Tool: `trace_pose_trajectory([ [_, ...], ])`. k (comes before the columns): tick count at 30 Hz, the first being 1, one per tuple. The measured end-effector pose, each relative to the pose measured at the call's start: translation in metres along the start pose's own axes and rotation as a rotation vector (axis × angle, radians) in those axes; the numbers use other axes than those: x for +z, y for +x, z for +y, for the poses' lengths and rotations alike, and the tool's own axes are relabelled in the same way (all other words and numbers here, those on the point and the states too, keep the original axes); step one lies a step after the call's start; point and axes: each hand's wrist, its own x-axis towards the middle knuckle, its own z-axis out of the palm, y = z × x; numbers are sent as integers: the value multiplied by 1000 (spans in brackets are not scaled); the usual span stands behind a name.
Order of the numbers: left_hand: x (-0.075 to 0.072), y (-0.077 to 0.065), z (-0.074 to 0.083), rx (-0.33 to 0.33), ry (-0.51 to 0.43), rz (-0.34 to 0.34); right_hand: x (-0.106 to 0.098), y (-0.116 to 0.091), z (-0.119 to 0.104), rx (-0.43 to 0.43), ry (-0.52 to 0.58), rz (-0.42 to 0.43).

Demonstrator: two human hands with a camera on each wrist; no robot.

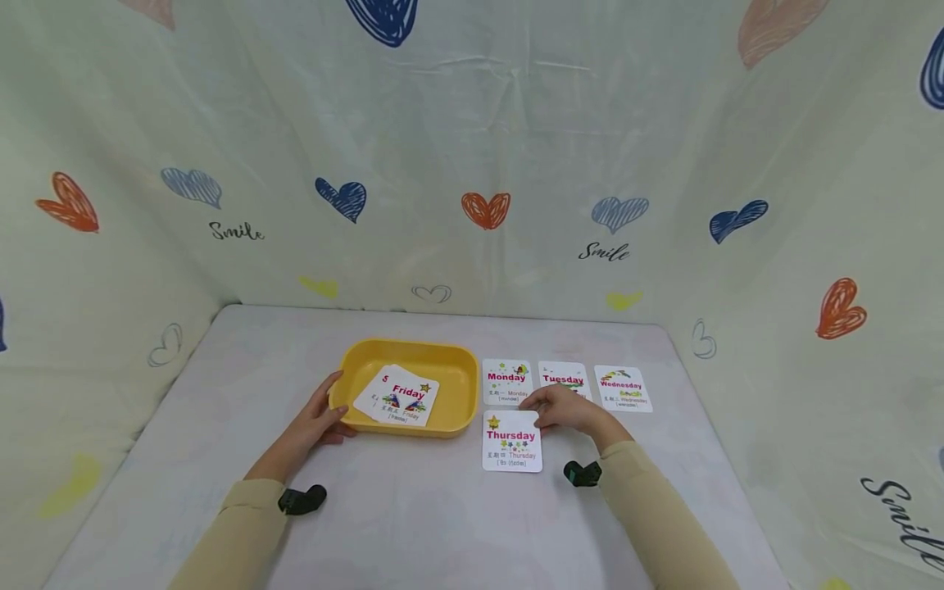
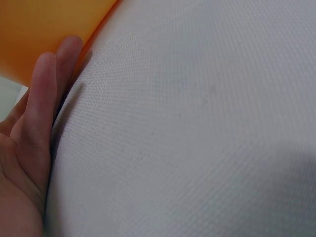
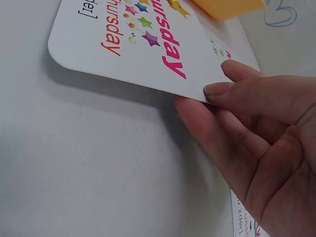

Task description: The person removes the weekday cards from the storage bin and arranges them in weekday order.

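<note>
At the left end of the yellow tray (image 1: 460,414), my left hand (image 1: 313,428) touches the rim and outer wall. Two of its fingers (image 2: 43,94) lie straight against the tray's side in the left wrist view. My right hand (image 1: 568,410) pinches the right edge of a white Thursday card (image 1: 512,455) between thumb and fingertips. Seen from the right wrist, the card (image 3: 133,64) is tilted, its near edge raised off the tabletop. Behind it lie the Monday card (image 1: 506,377), the Tuesday card (image 1: 562,370), partly covered by my right hand, and the Wednesday card (image 1: 624,389).
Inside the tray, a Friday card (image 1: 406,393) lies on top of other overlapping cards. The pale table (image 1: 413,516) meets a heart-printed curtain (image 1: 531,270) along its back edge. A small black device (image 1: 302,500) sits at each wrist.
</note>
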Motion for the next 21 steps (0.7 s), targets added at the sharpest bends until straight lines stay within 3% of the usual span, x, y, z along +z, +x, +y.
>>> trace_pose_trajectory([
  [8,1,-1,3,-11,12,1,2,3,-4,15,-111,23],
  [21,1,-2,3,-11,1,3,6,7,-6,44,-168,60],
])
